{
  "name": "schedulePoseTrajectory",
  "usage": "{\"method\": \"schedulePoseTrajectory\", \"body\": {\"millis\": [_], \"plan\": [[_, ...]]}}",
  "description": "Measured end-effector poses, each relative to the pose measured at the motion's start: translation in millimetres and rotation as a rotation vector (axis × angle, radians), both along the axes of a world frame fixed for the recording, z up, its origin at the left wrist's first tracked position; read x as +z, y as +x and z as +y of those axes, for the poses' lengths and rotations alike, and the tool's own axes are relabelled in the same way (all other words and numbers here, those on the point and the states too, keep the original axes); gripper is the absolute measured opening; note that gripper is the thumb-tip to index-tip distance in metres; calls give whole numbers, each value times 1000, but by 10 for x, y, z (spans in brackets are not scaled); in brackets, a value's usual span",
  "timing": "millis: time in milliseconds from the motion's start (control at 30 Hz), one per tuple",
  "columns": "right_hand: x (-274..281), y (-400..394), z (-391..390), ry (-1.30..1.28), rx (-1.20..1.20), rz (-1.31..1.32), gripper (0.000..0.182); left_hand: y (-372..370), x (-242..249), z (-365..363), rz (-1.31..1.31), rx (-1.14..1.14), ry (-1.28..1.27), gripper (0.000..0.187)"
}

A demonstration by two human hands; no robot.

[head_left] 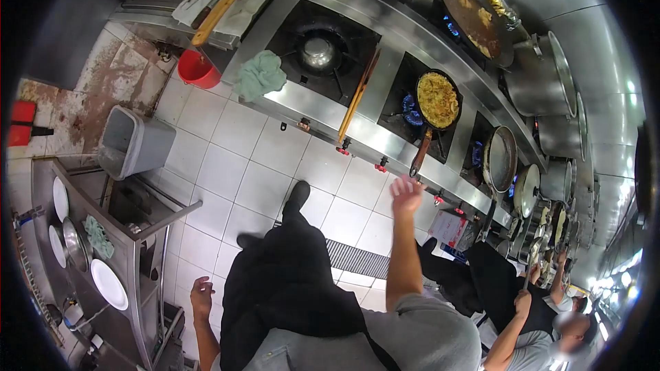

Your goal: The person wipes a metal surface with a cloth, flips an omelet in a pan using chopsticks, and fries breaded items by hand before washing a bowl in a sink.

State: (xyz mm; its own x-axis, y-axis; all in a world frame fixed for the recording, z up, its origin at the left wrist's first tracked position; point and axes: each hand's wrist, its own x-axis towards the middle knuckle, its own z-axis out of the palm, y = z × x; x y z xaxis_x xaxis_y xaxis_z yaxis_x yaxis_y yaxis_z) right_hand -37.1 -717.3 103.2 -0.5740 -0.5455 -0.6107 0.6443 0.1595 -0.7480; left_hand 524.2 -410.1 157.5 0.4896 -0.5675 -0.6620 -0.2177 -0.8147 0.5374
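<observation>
My right hand (406, 196), slightly blurred, is raised just below the handle of a frying pan (425, 148). Its fingers look apart and nothing shows in them. Inside that pan lies a round yellow-brown omelette (438, 100), over a lit burner with blue flame (412, 111). Low at my side hangs my left hand (201, 295), fingers loosely bent and holding nothing. A second frying pan (502, 158), with no food visible in it, sits on the burner to the right of the omelette pan.
A wooden stick (359, 96) and a green cloth (260, 75) lie on the stove. Large pots (543, 75) line the back. A grey bin (148, 148), a red bucket (198, 69) and a plate shelf (110, 283) stand left. Co-workers (522, 302) stand at right.
</observation>
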Motion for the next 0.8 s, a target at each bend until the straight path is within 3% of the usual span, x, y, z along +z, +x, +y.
{"method": "schedulePoseTrajectory", "body": {"millis": [67,133,167,233,267,300,400,433,467,500,533,600,733,800], "plan": [[235,-200,-77,-121,55,-30,61,91,-113,161,82,53,28,24],[389,-294,-206,-125,230,-92,42,231,-226,370,85,67,16,24],[259,-423,-257,-145,252,-84,42,300,-300,494,79,81,22,24],[-148,-610,-365,-50,311,215,17,441,-352,726,81,115,-32,24],[-185,-653,-359,-24,270,181,9,514,-355,892,78,126,-61,24],[-183,-704,-329,-82,198,96,16,605,-458,1122,41,118,-115,24],[733,86,272,-8,583,503,28,792,-985,1950,184,371,-258,20],[-68,-780,-65,134,755,332,39,835,-994,2238,-127,77,-409,21],[-334,-839,-152,-122,1047,100,36,859,-907,2450,-526,-156,-526,21],[-566,-866,-235,-114,940,196,35,831,-826,2600,-4,452,-140,19],[-442,-373,-75,113,854,357,34,835,-1170,3116,-287,147,-438,17],[-594,587,162,370,898,411,33,679,-1016,3357,-69,731,-208,17],[-1115,2737,828,546,1296,363,31,419,-836,3821,-124,1091,-4,17],[-1094,3957,1281,406,1628,402,30,139,-922,4046,4,1156,38,19]]}}
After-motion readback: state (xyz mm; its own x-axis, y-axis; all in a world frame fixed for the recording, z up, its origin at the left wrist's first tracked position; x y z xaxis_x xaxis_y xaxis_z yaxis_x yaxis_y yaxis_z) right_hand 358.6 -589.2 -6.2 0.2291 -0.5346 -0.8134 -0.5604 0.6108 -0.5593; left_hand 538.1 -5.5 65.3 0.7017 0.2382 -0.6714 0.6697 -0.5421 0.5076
